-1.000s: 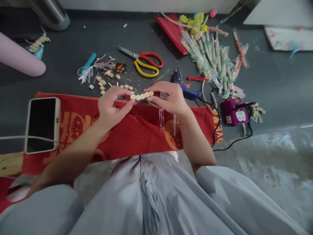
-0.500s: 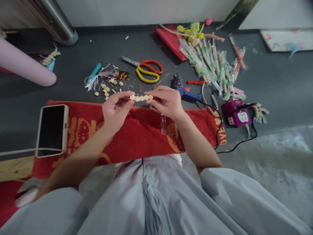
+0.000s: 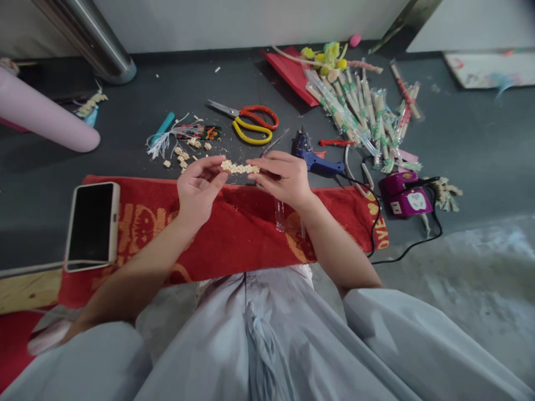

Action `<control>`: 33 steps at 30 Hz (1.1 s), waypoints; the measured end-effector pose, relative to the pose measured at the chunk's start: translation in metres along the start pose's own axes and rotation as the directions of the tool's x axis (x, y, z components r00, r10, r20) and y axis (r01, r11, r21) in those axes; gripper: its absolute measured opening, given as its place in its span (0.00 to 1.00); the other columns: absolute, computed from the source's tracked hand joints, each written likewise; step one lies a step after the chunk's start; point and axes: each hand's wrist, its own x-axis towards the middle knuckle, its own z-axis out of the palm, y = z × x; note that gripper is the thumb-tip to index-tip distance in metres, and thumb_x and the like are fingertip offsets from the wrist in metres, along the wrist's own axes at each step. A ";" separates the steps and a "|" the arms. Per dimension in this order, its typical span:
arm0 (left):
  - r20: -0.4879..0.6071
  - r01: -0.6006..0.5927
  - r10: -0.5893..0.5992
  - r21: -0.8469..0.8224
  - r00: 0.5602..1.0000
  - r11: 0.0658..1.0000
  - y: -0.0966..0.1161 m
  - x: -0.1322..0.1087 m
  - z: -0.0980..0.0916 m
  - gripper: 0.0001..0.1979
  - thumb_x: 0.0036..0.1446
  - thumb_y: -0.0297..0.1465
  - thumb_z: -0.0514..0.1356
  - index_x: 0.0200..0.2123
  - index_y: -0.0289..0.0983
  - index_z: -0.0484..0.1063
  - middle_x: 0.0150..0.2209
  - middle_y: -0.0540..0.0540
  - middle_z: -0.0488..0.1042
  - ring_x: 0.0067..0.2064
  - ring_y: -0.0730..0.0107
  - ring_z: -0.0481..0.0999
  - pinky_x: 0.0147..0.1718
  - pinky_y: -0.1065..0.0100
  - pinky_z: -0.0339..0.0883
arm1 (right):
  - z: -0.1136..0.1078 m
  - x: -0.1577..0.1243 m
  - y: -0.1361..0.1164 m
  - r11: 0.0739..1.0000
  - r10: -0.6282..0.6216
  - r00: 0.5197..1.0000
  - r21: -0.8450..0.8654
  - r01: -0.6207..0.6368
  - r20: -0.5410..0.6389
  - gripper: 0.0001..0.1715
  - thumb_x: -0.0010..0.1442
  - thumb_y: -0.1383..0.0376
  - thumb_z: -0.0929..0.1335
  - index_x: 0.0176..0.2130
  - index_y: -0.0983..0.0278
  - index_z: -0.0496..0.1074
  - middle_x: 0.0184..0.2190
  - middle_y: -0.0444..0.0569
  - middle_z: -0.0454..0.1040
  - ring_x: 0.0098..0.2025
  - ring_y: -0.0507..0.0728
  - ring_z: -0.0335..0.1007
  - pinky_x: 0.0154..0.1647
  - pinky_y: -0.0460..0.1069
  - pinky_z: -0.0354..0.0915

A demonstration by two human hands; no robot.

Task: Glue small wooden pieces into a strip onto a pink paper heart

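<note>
A short knobbly strip of cream-coloured pieces is held up between my hands, just over the far edge of a red towel. Its left end is pinched between the thumb and fingers of my left hand. My right hand grips the other end the same way. Loose cream pieces of similar look lie on the dark table beyond my left hand. Scissors with one red and one yellow handle rest behind the strip. A blue glue gun lies just past my right hand.
A phone lies on the towel's left end. Wrapped sticks are heaped at the back right, near a purple power socket with a black cord. A pink cylinder juts in from the left, by a metal post.
My hands still hold the strip at both ends, now more level. The view has shifted slightly, and nothing was picked up or put down.
</note>
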 end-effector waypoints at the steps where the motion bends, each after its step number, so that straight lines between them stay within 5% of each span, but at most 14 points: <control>1: 0.002 0.019 -0.019 0.002 1.000 1.000 -0.001 0.000 -0.001 0.17 0.64 0.45 0.77 0.53 0.48 0.84 0.42 0.49 0.83 0.40 0.69 0.85 0.44 0.67 0.84 | 0.000 0.000 0.000 1.000 -0.001 1.000 -0.010 0.001 0.006 0.21 0.77 0.52 0.71 0.47 0.66 0.87 0.31 0.45 0.82 0.32 0.49 0.77 0.35 0.44 0.71; 21: -0.049 0.097 -0.105 -0.141 0.993 0.985 0.001 0.004 0.001 0.17 0.63 0.48 0.77 0.52 0.51 0.89 0.43 0.49 0.87 0.41 0.70 0.85 0.46 0.69 0.84 | 0.000 -0.010 -0.004 0.975 -0.051 0.977 -0.203 0.094 0.208 0.23 0.82 0.61 0.63 0.54 0.70 0.84 0.37 0.53 0.84 0.37 0.54 0.80 0.38 0.47 0.71; 33: 0.019 0.009 -0.011 0.099 1.000 0.995 -0.009 0.002 -0.007 0.23 0.67 0.54 0.69 0.59 0.52 0.84 0.44 0.47 0.82 0.42 0.65 0.84 0.41 0.65 0.82 | 0.004 -0.013 -0.005 0.963 -0.018 0.971 -0.258 0.081 0.239 0.29 0.83 0.54 0.61 0.51 0.65 0.87 0.31 0.49 0.81 0.32 0.53 0.77 0.33 0.48 0.66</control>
